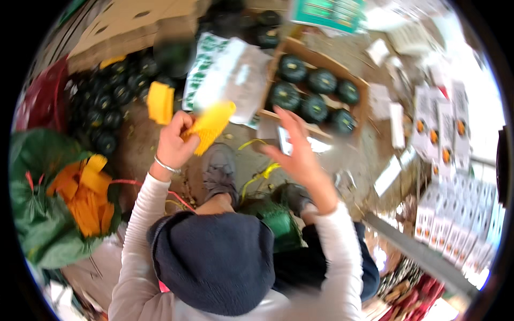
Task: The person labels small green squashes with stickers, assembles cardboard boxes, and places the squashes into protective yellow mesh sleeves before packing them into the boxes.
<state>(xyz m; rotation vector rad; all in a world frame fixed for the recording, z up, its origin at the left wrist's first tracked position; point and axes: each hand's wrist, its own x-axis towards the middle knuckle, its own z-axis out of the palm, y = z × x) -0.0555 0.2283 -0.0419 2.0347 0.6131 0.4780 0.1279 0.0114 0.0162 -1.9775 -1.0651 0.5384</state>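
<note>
My left hand (175, 140) grips a yellow mesh sleeve (213, 126) between thumb and fingers; its upper end is blurred. My right hand (295, 148) is raised with its fingers apart, just in front of the near edge of an open cardboard box (363, 106). Inside the box lie several dark green squashes (284, 95). Another stack of yellow mesh sleeves (160, 102) lies beyond my left hand, beside a heap of dark green squashes (104, 102). A white plastic sheet with green print (225, 76) lies between heap and box.
At the left, a green sack (36, 224) holds orange-yellow sleeves (90, 196). Folded printed cartons (453, 224) are stacked at the right, near a grey metal bar (421, 252). Yellow straps (257, 178) and a red cord (176, 196) lie by my shoes. A large cardboard carton (132, 24) stands upper left.
</note>
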